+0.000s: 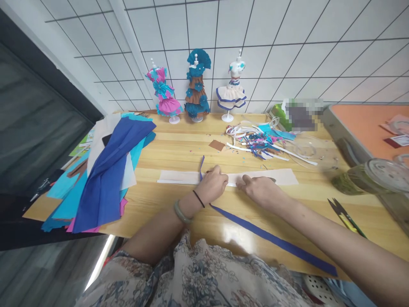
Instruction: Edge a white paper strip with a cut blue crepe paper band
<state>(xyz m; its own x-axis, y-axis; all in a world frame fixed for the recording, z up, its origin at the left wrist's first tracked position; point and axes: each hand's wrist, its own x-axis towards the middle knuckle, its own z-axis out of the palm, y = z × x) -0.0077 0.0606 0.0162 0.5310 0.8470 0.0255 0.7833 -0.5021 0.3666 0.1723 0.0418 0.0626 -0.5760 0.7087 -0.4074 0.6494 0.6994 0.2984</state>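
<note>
A long pale strip, which looks like crepe paper, lies across the table, with a fold along its near edge. My left hand is closed at the middle of the strip, its fingers pinching the near edge. A little to the right, my right hand pinches the same edge, thumb and fingers pressed together. Beside its knuckles a small dark grey shape shows, too unclear to name. A narrow blue strip runs from under my left hand toward the table's front right edge; its other end stands up behind that hand.
Colored crepe paper sheets are piled at left. Three small dress forms in paper dresses stand by the tiled wall. Paper scraps and a brown piece lie behind the strip. Scissors and a clear jar are at right.
</note>
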